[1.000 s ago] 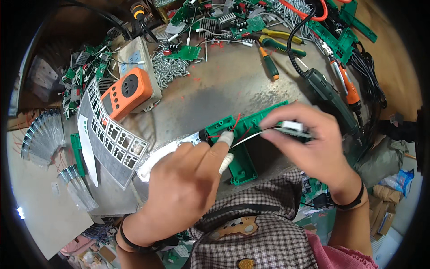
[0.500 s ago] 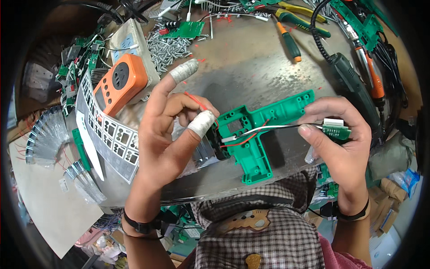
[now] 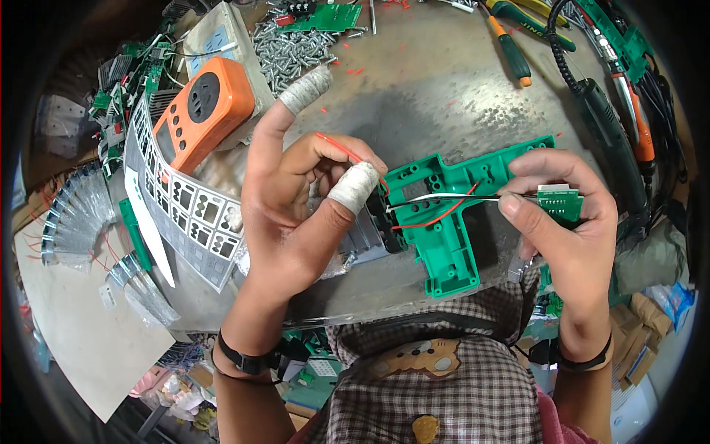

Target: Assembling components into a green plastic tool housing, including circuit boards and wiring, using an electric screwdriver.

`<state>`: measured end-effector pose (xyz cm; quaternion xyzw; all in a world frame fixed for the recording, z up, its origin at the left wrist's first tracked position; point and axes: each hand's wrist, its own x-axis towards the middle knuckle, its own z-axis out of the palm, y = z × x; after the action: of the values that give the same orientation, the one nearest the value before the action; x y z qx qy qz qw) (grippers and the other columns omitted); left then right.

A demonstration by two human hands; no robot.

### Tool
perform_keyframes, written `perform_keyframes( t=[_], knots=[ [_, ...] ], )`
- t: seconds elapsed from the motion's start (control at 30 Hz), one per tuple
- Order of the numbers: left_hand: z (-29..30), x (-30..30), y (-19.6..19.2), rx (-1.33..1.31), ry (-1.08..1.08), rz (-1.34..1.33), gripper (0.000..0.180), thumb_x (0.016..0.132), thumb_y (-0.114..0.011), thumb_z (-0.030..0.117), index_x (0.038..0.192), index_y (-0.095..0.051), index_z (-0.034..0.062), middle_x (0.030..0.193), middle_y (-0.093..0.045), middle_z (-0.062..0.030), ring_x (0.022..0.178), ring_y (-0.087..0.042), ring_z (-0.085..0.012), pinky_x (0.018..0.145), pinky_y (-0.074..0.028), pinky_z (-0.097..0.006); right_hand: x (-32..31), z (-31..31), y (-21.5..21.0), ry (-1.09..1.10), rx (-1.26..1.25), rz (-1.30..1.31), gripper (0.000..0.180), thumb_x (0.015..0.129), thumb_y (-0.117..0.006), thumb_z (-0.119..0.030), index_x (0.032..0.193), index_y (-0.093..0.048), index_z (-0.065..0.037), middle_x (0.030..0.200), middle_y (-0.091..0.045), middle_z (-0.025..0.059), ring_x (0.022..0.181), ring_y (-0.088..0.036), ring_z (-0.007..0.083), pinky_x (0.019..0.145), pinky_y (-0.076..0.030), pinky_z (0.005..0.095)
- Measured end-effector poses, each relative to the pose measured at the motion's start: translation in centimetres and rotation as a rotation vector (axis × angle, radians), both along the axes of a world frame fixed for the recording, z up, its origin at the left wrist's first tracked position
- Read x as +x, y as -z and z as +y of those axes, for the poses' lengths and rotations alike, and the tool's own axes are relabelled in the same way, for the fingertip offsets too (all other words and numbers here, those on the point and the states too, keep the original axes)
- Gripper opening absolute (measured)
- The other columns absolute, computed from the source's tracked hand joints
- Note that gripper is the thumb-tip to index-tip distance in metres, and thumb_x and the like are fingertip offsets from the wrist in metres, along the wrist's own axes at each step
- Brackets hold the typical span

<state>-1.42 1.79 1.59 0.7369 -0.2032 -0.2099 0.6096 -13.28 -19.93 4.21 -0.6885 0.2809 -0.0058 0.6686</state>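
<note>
My left hand [image 3: 288,222], its thumb and forefinger wrapped in white tape, pinches a thin red wire [image 3: 337,146] beside the black end piece of a green plastic housing [image 3: 448,259]. The T-shaped housing lies with its ribbed hollow side up. Between the thumb and fingers of my right hand [image 3: 573,244] is a small green circuit board [image 3: 566,205] with a pale connector. Black and white wires [image 3: 444,198] run from the board across the housing to its left end. A second red wire [image 3: 442,217] curves loosely over the hollow.
An orange meter with a socket [image 3: 211,111] stands at left, near a pile of screws [image 3: 292,52] and a sticker sheet [image 3: 196,214]. Pliers [image 3: 529,22], a screwdriver [image 3: 510,55] and a soldering iron [image 3: 632,115] lie at the far right. Clear-wrapped parts [image 3: 81,222] fan out at left.
Both hands and the housing sit farther right in the picture, and the background has shifted too. The circuit board has tilted, showing more of its green face. Both grips stay closed.
</note>
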Motion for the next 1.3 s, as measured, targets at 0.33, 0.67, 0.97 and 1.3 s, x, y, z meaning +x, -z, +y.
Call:
perform_keyframes(
  t=[0.33, 0.67, 0.97, 1.3],
  knots=[
    [-0.4, -0.2, 0.3, -0.026, 0.016, -0.038, 0.078, 0.09, -0.068, 0.014, 0.15, -0.027, -0.0133, 0.097, -0.069, -0.0105, 0.089, -0.061, -0.0126, 0.085, -0.047, -0.024, -0.3, 0.4, 0.7, -0.036, 0.112, 0.024, 0.028, 0.086, -0.076, 0.0, 0.113, -0.068, -0.001, 0.088, -0.071, 0.0042, 0.057, -0.056, 0.0036, 0.048, -0.043, 0.0186],
    [-0.5, -0.4, 0.5, -0.037, 0.013, -0.07, 0.076, 0.09, -0.067, 0.012, 0.149, -0.028, -0.0139, 0.096, -0.069, -0.012, 0.088, -0.061, -0.0134, 0.085, -0.048, -0.025, 0.2, 0.7, 0.9, -0.081, 0.128, 0.022, 0.029, 0.087, -0.076, -0.001, 0.114, -0.068, -0.001, 0.092, -0.071, 0.0049, 0.059, -0.056, 0.0032, 0.049, -0.044, 0.0182],
    [-0.5, -0.8, 1.0, -0.163, -0.035, -0.047, 0.076, 0.09, -0.068, 0.01, 0.15, -0.027, -0.0122, 0.095, -0.068, -0.0128, 0.087, -0.062, -0.0147, 0.085, -0.048, -0.026, 0.0, 0.9, 0.9, -0.051, 0.126, -0.01, 0.03, 0.087, -0.076, -0.002, 0.115, -0.068, -0.002, 0.091, -0.071, 0.0046, 0.058, -0.055, 0.0027, 0.049, -0.043, 0.0177],
    [-0.6, -0.8, 1.2, -0.175, -0.033, -0.074, 0.073, 0.091, -0.067, 0.008, 0.15, -0.028, -0.0109, 0.096, -0.069, -0.0131, 0.087, -0.063, -0.0153, 0.085, -0.049, -0.026, 0.2, 0.8, 1.0, -0.066, 0.036, -0.036, 0.031, 0.087, -0.076, 0.0, 0.116, -0.067, -0.002, 0.089, -0.071, 0.005, 0.058, -0.056, 0.0021, 0.049, -0.043, 0.0173]
  ],
)
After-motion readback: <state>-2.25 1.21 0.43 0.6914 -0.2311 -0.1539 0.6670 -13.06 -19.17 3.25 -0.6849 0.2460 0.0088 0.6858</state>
